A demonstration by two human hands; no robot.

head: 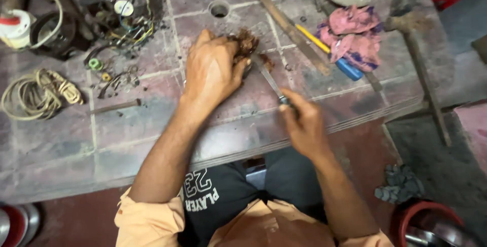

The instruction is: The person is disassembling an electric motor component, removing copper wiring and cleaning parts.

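Working a copper winding at the tiled table

My left hand [213, 69] clamps its fingers over a tangle of reddish copper wire [247, 44] on the table [152, 125]; my right hand [304, 125] grips a thin metal blade [269, 77], tip at the tangle. A pink rag [355, 36] and blue-handled screwdriver [332, 54] lie near, to the right

1. Single view only: head-worn camera, looking steeply down over the person's own chest and forearms.
2. Faces forward across a tiled worktop [152, 140]; its near edge runs slanted through the lower middle of the frame.
3. Close range: left hand [212, 69] and right hand [303, 125] sit mid-frame.
4. Floor shows at right and bottom edges.
5. No second view, so no shared area.
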